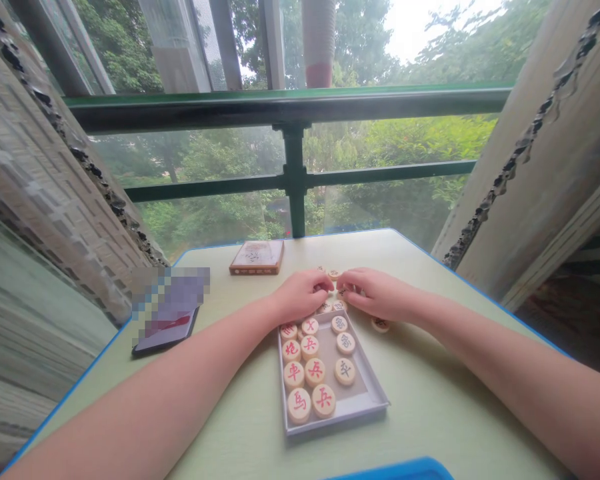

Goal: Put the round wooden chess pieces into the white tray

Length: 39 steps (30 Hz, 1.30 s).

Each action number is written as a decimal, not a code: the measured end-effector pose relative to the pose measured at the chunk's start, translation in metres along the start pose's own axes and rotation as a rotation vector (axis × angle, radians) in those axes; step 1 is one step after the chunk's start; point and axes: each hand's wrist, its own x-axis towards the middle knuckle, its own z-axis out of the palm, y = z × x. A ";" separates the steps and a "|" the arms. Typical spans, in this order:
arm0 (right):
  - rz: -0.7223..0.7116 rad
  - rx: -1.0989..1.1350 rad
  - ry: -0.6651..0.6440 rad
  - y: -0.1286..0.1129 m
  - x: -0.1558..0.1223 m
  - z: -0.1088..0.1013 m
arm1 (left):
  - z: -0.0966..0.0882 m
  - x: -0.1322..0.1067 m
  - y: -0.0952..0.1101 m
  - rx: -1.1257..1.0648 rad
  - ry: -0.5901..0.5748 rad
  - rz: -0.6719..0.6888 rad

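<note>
A shallow grey tray (371, 392) lies on the pale green table (430, 400) and holds several round wooden chess pieces (315, 372) with red or dark characters. Beyond its far end lies a small heap of loose pieces (334, 274). My left hand (300, 295) rests on that heap with the fingers curled over pieces. My right hand (377, 293) meets it from the right, fingers curled down onto the same heap. One piece (380, 325) lies beside my right wrist. What each hand grips is hidden under the fingers.
A brown box lid (257, 257) lies at the table's far side. A dark phone (166, 331) sits at the left edge. A blue object (395, 471) shows at the near edge. Green window railing (295, 180) and curtains close in behind and beside the table.
</note>
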 end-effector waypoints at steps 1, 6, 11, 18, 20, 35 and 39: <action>-0.004 -0.009 -0.004 0.000 0.000 0.000 | 0.000 0.000 0.000 -0.001 -0.001 -0.001; -0.006 -0.013 -0.017 0.000 0.000 0.000 | 0.000 0.000 0.001 -0.005 0.001 0.000; -0.009 -0.011 -0.010 0.000 0.000 0.000 | 0.000 0.000 0.001 -0.007 -0.007 0.004; -0.007 -0.006 -0.005 0.000 0.000 0.001 | -0.001 0.000 0.002 -0.002 -0.010 0.001; -0.011 -0.004 -0.006 0.000 0.000 0.000 | -0.001 0.000 0.002 -0.005 -0.010 0.004; 0.000 0.001 -0.015 0.000 0.000 0.000 | -0.001 0.000 0.002 -0.007 -0.007 -0.006; 0.003 -0.011 -0.018 -0.001 0.000 -0.001 | -0.001 0.000 0.002 0.003 -0.007 -0.005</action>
